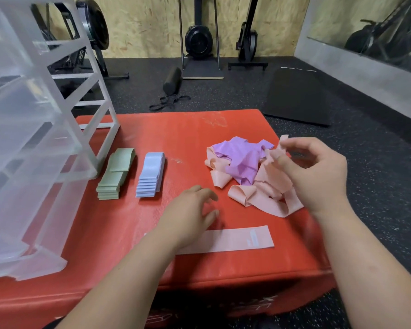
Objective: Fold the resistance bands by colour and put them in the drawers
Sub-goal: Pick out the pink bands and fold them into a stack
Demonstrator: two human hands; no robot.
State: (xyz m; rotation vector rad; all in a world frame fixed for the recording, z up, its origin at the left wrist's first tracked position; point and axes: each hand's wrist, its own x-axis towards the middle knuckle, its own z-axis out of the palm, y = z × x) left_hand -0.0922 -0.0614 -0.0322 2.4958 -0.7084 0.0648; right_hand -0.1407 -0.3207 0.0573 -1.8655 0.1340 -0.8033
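Dark rubber gym flooring surrounds a red padded block [188, 129], which serves as the work surface. On it the right hand [318, 176] pinches the end of a pink band [277, 150] between thumb and fingertips, holding it up at the right side of a tangled heap [242, 167] of pink and purple bands. The left hand [190, 212] hangs just in front of the heap with its fingers loosely curled, gripping nothing. It is over the left end of a flat pink band [237, 238] laid out nearer the person than the heap; whether it touches that band cannot be told.

Left of the heap lie a folded blue stack [150, 174] and, further left, a green stack [114, 174], with the clear drawer unit [33, 138] beyond them. The bands look light, soft and limp, and likely to snag on their neighbours in the tangle. Taking one by a free end and drawing it out slowly seems best, then flattening it with both hands before folding.
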